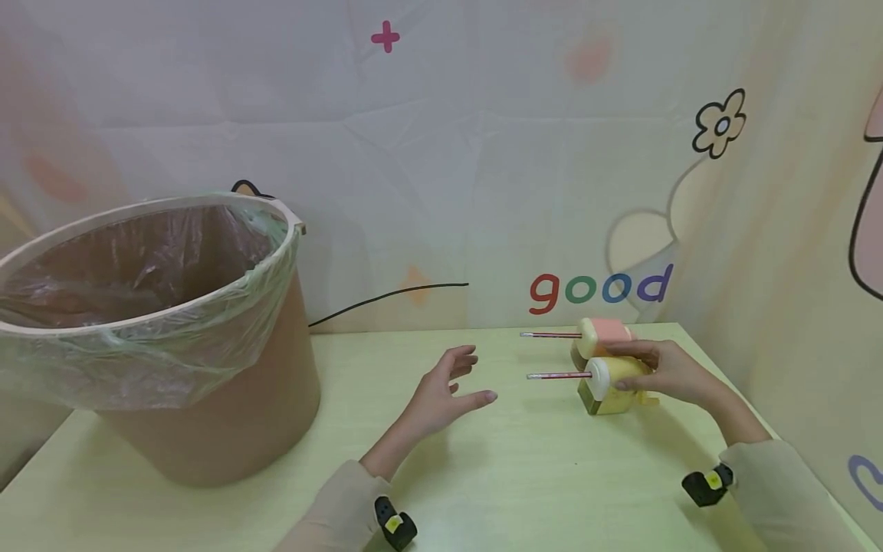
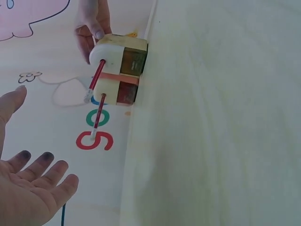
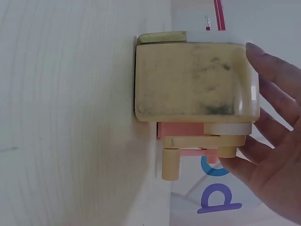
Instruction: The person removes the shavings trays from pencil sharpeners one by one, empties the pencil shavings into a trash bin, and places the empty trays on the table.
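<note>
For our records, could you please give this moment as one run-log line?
Left hand: empty, over table; Right hand: grips yellow sharpener; Pink sharpener: behind it; Pencils: one in each sharpener; Bin: at left

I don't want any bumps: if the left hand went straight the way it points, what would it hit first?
The left hand would probably meet the wall, left of the word "good". The back pencil looks near that line; depth is unclear.

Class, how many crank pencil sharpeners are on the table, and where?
2. The yellow-and-white plastic crank sharpener is under the right hand; the pink-and-cream plastic one stands just behind it. Any behind the brown plastic-lined bin would be hidden.
</note>
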`<state>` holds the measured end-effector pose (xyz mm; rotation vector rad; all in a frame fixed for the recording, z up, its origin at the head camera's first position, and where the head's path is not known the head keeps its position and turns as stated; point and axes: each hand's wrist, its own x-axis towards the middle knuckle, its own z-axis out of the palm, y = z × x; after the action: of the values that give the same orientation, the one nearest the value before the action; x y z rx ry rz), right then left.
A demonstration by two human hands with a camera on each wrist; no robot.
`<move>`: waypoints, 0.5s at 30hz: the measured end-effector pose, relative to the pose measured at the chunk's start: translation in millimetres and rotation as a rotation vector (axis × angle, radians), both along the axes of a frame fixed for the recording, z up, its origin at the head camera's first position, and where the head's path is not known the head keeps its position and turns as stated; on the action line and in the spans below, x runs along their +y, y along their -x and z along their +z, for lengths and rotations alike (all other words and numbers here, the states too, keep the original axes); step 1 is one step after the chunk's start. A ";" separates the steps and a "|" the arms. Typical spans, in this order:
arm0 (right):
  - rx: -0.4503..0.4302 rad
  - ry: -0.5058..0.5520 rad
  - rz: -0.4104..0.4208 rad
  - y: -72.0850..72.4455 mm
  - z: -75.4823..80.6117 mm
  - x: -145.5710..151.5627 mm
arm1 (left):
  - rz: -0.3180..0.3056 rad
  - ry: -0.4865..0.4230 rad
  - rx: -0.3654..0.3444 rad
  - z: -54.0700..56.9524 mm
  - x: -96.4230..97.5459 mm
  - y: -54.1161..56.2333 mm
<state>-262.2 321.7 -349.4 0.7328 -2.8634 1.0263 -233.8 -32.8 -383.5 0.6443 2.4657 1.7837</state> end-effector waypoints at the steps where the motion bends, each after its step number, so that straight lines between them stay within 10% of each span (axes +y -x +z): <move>1: -0.014 -0.005 -0.001 0.6 -0.3 1.0 | -0.002 -0.005 -0.013 -1.7 2.3 0.4; 15: -0.183 0.105 0.029 11.6 -6.7 16.0 | -0.050 0.005 -0.119 -7.6 30.0 -1.2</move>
<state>-273.7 337.6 -356.1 0.7106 -2.9278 1.3007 -232.6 -2.8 -391.0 0.5759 2.3558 1.7435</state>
